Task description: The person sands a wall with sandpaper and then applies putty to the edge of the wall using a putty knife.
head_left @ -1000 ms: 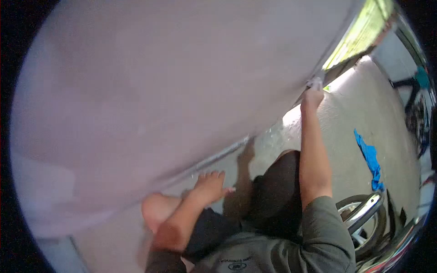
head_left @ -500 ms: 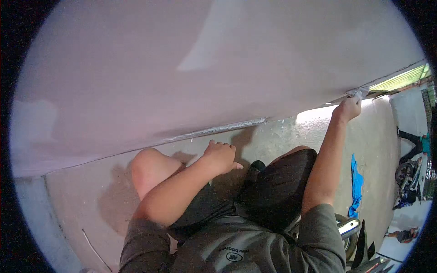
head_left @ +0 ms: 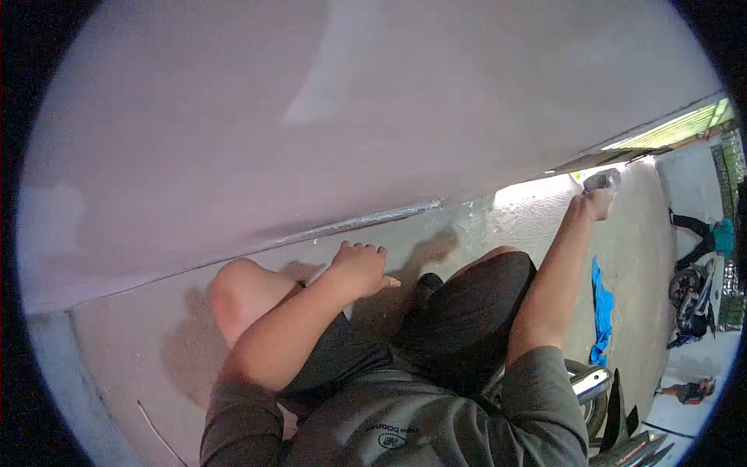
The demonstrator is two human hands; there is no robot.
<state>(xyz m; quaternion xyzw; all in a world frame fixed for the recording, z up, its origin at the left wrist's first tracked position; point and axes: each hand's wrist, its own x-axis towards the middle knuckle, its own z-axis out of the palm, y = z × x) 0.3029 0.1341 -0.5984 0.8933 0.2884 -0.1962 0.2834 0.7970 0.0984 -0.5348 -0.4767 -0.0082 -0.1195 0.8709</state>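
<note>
My right hand (head_left: 598, 204) is stretched out to the far right, closed on a crumpled greyish piece (head_left: 601, 181) that may be a cloth or plastic. It is held a little apart from the wall's lower edge. The large pale wall (head_left: 436, 93) fills the upper view, with a lighter patch on it. My left hand (head_left: 360, 269) hangs between my knees, back upward, with the thumb held apart from loosely bent fingers. Nothing shows in it, though its palm is hidden.
A bright blue cloth (head_left: 601, 311) lies on the concrete floor (head_left: 436, 249) to the right. Close by on that side is a motorcycle (head_left: 595, 389). Another motorcycle (head_left: 696, 303) and two people, one in a green top (head_left: 723, 237), are farther right. A thin cord (head_left: 159, 434) lies at lower left.
My right hand, with the crumpled piece, has come away from the wall's lower edge. The view has shifted slightly; my left hand keeps its pose.
</note>
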